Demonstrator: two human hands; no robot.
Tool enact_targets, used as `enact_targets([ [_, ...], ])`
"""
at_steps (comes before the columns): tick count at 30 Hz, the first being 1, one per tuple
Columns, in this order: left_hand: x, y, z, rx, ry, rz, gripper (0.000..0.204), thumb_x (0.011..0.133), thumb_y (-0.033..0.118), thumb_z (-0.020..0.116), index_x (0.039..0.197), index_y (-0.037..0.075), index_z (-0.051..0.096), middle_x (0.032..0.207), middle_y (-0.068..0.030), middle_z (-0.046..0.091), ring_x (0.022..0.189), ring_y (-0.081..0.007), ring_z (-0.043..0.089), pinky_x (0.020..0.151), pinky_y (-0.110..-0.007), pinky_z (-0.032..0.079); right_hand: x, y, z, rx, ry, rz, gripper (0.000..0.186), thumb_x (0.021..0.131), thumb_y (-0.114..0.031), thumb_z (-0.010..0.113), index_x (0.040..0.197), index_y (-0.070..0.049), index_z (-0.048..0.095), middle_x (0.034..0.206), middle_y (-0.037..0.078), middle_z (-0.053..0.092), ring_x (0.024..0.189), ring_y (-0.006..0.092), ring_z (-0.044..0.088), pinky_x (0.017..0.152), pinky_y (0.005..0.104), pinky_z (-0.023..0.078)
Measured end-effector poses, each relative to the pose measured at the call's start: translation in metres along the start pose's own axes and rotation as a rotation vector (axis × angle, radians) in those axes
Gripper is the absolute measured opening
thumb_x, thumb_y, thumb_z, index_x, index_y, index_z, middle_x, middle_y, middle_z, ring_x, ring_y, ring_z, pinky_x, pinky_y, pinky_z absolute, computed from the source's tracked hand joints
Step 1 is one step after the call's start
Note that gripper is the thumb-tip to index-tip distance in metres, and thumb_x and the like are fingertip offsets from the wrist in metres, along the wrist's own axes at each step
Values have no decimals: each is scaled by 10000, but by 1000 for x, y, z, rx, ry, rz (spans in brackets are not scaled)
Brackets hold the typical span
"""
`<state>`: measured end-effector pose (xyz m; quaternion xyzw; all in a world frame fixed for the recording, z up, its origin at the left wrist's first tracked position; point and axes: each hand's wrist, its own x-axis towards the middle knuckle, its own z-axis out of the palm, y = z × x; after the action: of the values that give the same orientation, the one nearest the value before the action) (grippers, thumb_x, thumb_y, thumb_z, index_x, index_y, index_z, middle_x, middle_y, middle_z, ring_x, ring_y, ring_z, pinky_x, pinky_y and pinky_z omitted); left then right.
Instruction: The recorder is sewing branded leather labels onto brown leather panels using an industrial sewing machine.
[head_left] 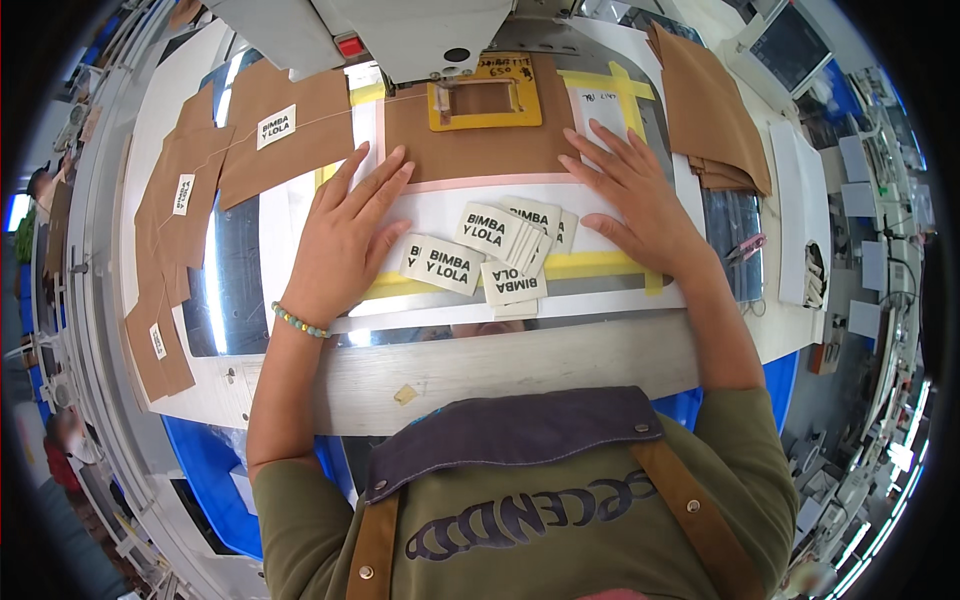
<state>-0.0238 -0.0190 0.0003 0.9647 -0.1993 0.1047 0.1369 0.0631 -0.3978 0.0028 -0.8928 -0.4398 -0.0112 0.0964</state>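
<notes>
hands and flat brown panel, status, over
Left hand, right hand open at sides of flat brown panel. Yellow rectangular frame covers part. Loose white rectangular labels clear of it.

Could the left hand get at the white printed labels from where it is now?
Likely yes: the left hand lies open, its thumb close beside the nearest white printed labels, and nothing visible stands between them.

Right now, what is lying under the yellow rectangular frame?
Under the yellow rectangular frame lies a flat brown panel, visible around it and through its window; what its solid border covers cannot be seen.
</notes>
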Motion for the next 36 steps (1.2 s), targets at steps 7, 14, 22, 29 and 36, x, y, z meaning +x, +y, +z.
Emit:
enact_targets([
  [7,-3,-4,4,6,-18,0,512,999,204,724,1488,81,638,1617,-42,573,1524,-371,457,1244,-496,389,-1,-4,0,-5,-4,8,617,1085,-470,567,1603,-137,527,1743,72,389,1637,324,274,1345,579,156],
  [14,0,-9,5,-17,15,15,491,992,150,719,1471,66,651,1602,-67,590,1522,-362,473,1261,-481,387,1,3,5,20,78,-18,556,1088,-413,589,1555,-112,575,1708,91,443,1596,331,352,1326,567,211],
  [22,-4,-5,6,-36,131,25,400,982,163,750,1370,77,708,1492,-65,669,1459,-348,544,1203,-469,461,20,-49,-10,237,355,-95,412,962,-379,787,1233,-70,757,1265,89,756,1224,314,667,1062,458,494],
  [29,0,8,-14,-229,110,42,375,964,43,733,1338,69,739,1414,-99,719,1379,-341,630,1154,-447,508,42,-86,11,208,290,-120,395,870,-381,854,1052,-53,730,1065,91,738,1005,305,674,910,443,498],
  [36,3,12,-27,-309,73,59,327,956,85,759,1283,63,745,1367,-93,730,1289,-334,664,1079,-441,546,40,-83,2,298,259,-41,336,878,-310,866,1092,-85,737,1083,75,756,1036,310,686,920,419,521],
])
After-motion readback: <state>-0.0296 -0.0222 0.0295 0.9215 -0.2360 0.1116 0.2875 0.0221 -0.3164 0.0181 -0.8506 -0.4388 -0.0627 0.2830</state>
